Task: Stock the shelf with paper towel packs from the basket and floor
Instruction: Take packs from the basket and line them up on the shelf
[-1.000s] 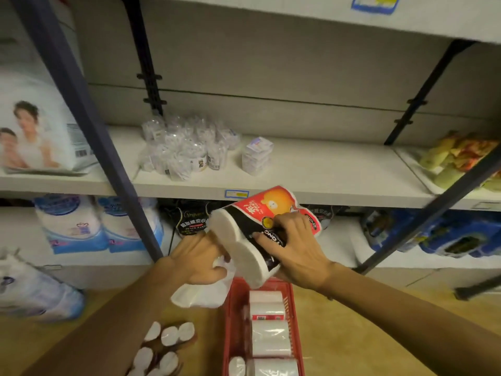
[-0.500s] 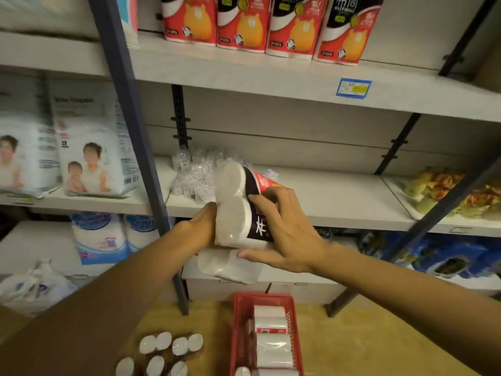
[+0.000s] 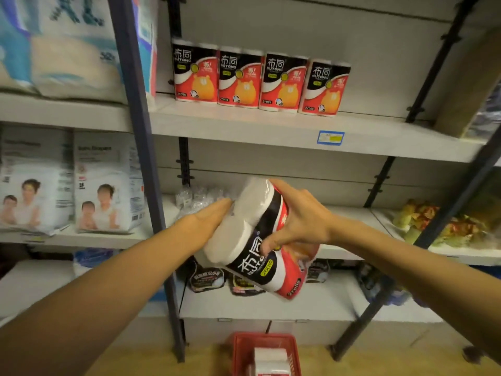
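I hold two red, black and white paper towel packs together in front of the middle shelf: an upper pack (image 3: pixel 260 213) and a lower pack (image 3: pixel 260 270) pressed under it. My right hand (image 3: pixel 295 221) grips them from the right and top. Against their left side, flat on the white roll ends, lies my left hand (image 3: pixel 208 226). Several matching packs (image 3: pixel 260 80) stand upright in a row on the upper shelf (image 3: pixel 244 126), with bare shelf to their right. The red basket (image 3: pixel 241 346) sits on the floor below with more packs (image 3: pixel 271 359) in it.
A dark upright post (image 3: pixel 141 158) splits the shelving left of the packs. Diaper bags (image 3: pixel 103 183) fill the left bay. Small clear-wrapped items (image 3: pixel 198 199) lie on the middle shelf behind my hands. Dark pouches (image 3: pixel 208 280) rest on the lower shelf. Yellow-red bags (image 3: pixel 433 223) lie at right.
Both hands have lifted the packs upward from basket height to the middle shelf level. My view has tilted up, bringing the upper shelf's row of packs fully into sight.
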Demonstrator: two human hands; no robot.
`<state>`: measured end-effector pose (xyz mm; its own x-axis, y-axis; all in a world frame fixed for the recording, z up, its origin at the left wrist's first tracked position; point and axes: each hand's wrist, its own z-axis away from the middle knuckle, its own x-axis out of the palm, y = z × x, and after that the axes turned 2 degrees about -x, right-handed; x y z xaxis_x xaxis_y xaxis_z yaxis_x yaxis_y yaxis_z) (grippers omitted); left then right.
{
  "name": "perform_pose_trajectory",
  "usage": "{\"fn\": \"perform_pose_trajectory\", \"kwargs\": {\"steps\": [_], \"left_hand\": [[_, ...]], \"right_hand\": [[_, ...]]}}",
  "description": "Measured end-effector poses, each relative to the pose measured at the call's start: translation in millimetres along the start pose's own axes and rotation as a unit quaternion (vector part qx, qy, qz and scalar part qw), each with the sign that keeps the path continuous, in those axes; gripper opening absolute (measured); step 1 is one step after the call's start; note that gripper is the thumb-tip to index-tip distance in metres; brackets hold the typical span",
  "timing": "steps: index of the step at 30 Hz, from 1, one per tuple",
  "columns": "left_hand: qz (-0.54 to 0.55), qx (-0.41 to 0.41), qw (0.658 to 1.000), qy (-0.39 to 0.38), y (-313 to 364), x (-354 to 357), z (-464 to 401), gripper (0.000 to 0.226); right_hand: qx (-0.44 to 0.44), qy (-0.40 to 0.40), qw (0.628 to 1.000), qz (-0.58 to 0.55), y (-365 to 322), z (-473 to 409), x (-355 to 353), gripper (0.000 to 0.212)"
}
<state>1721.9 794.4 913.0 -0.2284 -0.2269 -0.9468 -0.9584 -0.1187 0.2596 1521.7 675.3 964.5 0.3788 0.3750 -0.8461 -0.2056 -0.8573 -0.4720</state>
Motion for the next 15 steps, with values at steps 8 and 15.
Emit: {"fn": "perform_pose_trajectory", "kwargs": {"steps": [8, 15], "left_hand": [[-0.015, -0.026, 0.999, 0.035, 59.8, -58.0, -65.5, 0.041], [0.157, 0.037, 0.953, 0.255, 86.0, -75.1, -138.9, 0.041]], "right_hand": [[0.027, 0.201, 0.962, -0.182, 11.5, 5.4, -64.8, 0.095], [0.069, 0.371, 0.896, -0.236, 62.7, 4.4, -141.2, 0.075]]}}
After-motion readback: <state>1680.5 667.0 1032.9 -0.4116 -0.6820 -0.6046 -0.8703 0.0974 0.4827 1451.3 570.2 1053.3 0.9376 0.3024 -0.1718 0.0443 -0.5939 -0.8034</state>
